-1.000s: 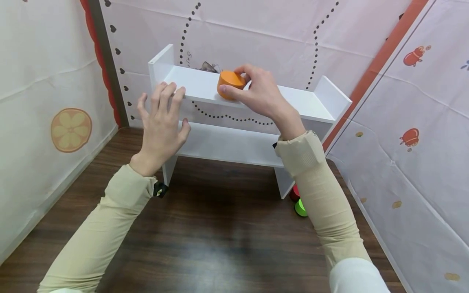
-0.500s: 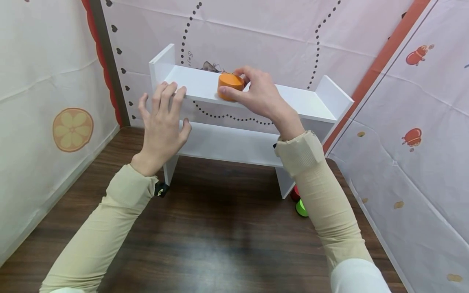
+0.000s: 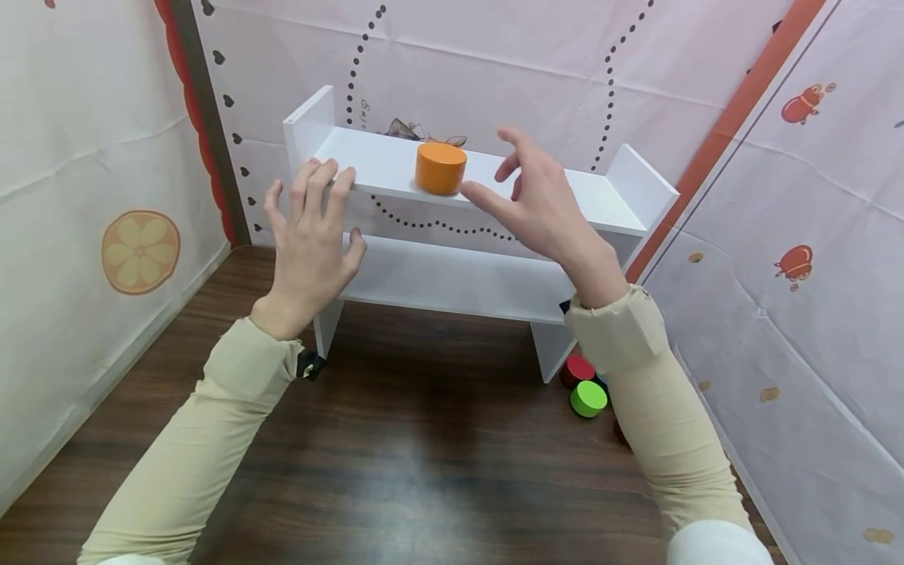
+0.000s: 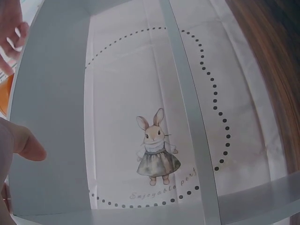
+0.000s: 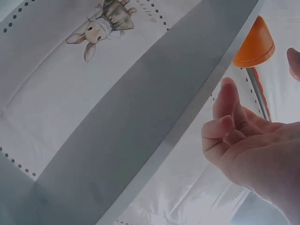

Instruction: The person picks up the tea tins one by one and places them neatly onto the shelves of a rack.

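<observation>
Orange block [image 3: 440, 167] upright on the top board of the white shelf [image 3: 395, 165], near its front edge, touched by neither hand. Right hand [image 3: 540, 205] just beside the block to the right, fingers [image 3: 510, 165] spread wide and holding nothing. Left hand [image 3: 308, 235] against the shelf's front edge near its left end, fingers straight and loosely apart, gripping nothing. Red disc [image 3: 577, 367] and green disc [image 3: 588, 398] on the dark wooden desk [image 3: 424, 471] by the shelf's right leg.
</observation>
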`<state>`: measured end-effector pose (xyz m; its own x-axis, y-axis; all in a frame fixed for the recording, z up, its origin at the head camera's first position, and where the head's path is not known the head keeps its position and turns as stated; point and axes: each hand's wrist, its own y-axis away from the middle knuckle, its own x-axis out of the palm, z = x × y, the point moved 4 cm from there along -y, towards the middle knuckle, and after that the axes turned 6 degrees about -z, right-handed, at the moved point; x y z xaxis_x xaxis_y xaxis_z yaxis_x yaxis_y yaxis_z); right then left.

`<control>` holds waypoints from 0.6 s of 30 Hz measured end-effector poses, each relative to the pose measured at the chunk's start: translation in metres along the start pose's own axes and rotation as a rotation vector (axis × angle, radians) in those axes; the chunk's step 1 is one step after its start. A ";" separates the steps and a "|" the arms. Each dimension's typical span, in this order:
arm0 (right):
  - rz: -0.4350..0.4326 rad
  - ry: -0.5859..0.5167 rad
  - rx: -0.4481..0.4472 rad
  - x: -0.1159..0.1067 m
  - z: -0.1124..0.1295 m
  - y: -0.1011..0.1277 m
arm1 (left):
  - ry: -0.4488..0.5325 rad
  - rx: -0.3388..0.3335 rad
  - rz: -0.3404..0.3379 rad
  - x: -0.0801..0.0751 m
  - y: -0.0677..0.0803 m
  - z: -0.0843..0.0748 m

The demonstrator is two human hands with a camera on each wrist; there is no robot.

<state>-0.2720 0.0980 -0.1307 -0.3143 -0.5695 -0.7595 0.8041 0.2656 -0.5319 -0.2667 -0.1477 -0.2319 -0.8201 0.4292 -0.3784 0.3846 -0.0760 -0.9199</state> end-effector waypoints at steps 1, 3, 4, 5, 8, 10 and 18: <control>-0.017 -0.006 -0.008 -0.002 -0.002 0.004 | 0.001 -0.001 0.001 0.000 0.000 0.000; -0.059 -0.025 -0.023 -0.007 -0.007 0.013 | 0.005 -0.003 0.004 0.000 0.000 0.000; -0.080 -0.036 -0.030 -0.009 -0.009 0.017 | 0.005 -0.004 0.005 0.000 0.000 0.000; -0.102 -0.048 -0.040 -0.011 -0.011 0.022 | 0.005 -0.004 0.005 0.001 0.000 0.000; -0.164 -0.071 -0.078 -0.016 -0.019 0.036 | 0.004 -0.006 0.004 0.000 0.000 0.000; -0.188 -0.074 -0.100 -0.018 -0.025 0.046 | 0.003 -0.008 0.003 0.000 0.000 0.000; -0.177 -0.022 -0.089 -0.012 -0.060 0.086 | 0.012 -0.008 -0.001 0.001 0.000 0.000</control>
<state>-0.2295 0.1747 -0.1899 -0.4349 -0.6300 -0.6434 0.6894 0.2267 -0.6880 -0.2676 -0.1469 -0.2319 -0.8155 0.4398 -0.3762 0.3873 -0.0683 -0.9194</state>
